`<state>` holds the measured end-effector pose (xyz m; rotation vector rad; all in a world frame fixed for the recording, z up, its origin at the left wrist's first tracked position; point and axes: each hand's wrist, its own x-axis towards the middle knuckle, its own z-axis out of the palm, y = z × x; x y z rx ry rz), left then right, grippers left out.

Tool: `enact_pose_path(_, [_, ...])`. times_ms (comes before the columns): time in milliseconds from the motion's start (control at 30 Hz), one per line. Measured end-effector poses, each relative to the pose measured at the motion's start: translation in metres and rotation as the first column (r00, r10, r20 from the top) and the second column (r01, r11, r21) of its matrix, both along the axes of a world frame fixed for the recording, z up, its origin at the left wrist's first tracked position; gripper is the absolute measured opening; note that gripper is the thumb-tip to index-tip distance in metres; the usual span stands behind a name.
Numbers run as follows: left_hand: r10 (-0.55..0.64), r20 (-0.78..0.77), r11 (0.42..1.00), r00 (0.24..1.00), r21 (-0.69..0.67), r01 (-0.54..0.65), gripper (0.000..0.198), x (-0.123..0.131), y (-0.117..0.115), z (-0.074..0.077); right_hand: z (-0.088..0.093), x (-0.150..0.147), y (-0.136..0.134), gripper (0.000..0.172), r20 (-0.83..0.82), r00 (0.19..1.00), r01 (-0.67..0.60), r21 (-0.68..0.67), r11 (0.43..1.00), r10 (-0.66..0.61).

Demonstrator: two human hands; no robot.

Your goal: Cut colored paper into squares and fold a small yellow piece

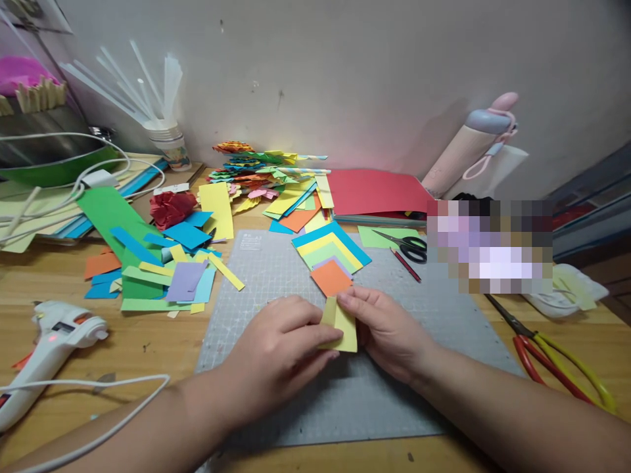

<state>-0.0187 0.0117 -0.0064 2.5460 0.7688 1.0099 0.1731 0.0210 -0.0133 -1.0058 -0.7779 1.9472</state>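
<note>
Between both hands I hold a small yellow piece of paper (pixel 348 332) with a fold along its left side. My left hand (pixel 290 335) pinches its lower left part, fingers lying across the front. My right hand (pixel 384 328) grips the upper right edge between thumb and fingers. Just beyond the fingers, an orange paper square (pixel 331 278) lies on top of a fan of blue, yellow, green and purple squares (pixel 335 244). All of this is over a grey cutting mat (pixel 276 407).
Left are a glue gun (pixel 59 341) with its white cord and loose paper scraps (pixel 187 279). Small black scissors (pixel 407 246) and a red pencil (pixel 406 265) lie beyond my right hand; red-and-yellow-handled scissors (pixel 552 355) lie right. Behind are red paper (pixel 377 190) and a pink bottle (pixel 468 144).
</note>
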Motion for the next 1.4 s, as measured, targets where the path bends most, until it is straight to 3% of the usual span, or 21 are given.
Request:
enact_pose_path(200, [-0.004, 0.016, 0.997, 1.000, -0.079, 0.005, 0.020, -0.001, 0.000, 0.000, 0.001, 0.002, 0.001, 0.039, -0.006, 0.999, 0.033, -0.082, 0.996, -0.034])
enact_pose_path(333, [0.006, 0.036, 0.995, 0.999, -0.096, -0.002, 0.019, -0.003, 0.000, -0.002, 0.004, 0.002, -0.001, 0.028, -0.009, 1.000, -0.019, 0.000, 1.000, 0.019])
enact_pose_path(467, [-0.004, 0.036, 0.996, 0.999, -0.088, 0.007, 0.021, -0.004, 0.003, -0.002, 0.002, 0.002, -0.003, 0.025, 0.068, 0.997, -0.025, -0.017, 1.000, 0.026])
enact_pose_path(600, [0.066, 0.094, 0.972, 0.993, -0.230, -0.043, 0.014, -0.001, 0.004, 0.001, 0.002, 0.003, -0.005, 0.024, 0.151, 0.988, -0.055, 0.097, 0.994, 0.040])
enact_pose_path(700, [0.218, 0.208, 0.872, 0.954, -0.481, -0.094, 0.022, 0.004, 0.002, 0.003, 0.005, 0.004, -0.008, 0.023, 0.257, 0.964, -0.117, 0.212, 0.970, 0.061])
enact_pose_path(800, [0.344, 0.282, 0.666, 0.896, -0.746, -0.021, 0.028, 0.009, 0.000, 0.004, 0.005, 0.005, -0.011, 0.029, 0.257, 0.961, -0.177, 0.277, 0.944, 0.105])
enact_pose_path(900, [0.391, 0.328, 0.502, 0.860, -0.859, 0.100, 0.023, 0.011, 0.000, 0.005, 0.004, 0.002, -0.013, 0.037, 0.110, 0.979, -0.195, 0.283, 0.939, 0.171])
enact_pose_path(967, [0.410, 0.358, 0.474, 0.839, -0.870, 0.140, 0.020, 0.012, 0.001, 0.006, 0.004, -0.001, -0.014, 0.036, 0.061, 0.983, -0.183, 0.269, 0.946, 0.173])
enact_pose_path(1067, [0.437, 0.374, 0.504, 0.818, -0.855, 0.121, 0.020, 0.012, 0.002, 0.007, 0.005, -0.004, -0.014, 0.031, 0.096, 0.985, -0.160, 0.236, 0.958, 0.141])
enact_pose_path(1133, [0.441, 0.381, 0.487, 0.813, -0.862, 0.139, 0.021, 0.013, 0.003, 0.007, 0.006, -0.006, -0.014, 0.024, 0.128, 0.984, -0.148, 0.213, 0.966, 0.122])
enact_pose_path(1300, [0.401, 0.396, 0.313, 0.826, -0.907, 0.283, 0.024, 0.013, 0.004, 0.007, 0.007, -0.006, -0.013, 0.023, 0.160, 0.984, -0.114, 0.211, 0.971, 0.080])
enact_pose_path(1400, [0.418, 0.366, 0.274, 0.831, -0.923, 0.269, 0.023, 0.012, 0.004, 0.005, 0.008, -0.005, -0.013, 0.025, 0.174, 0.981, -0.118, 0.188, 0.975, 0.085])
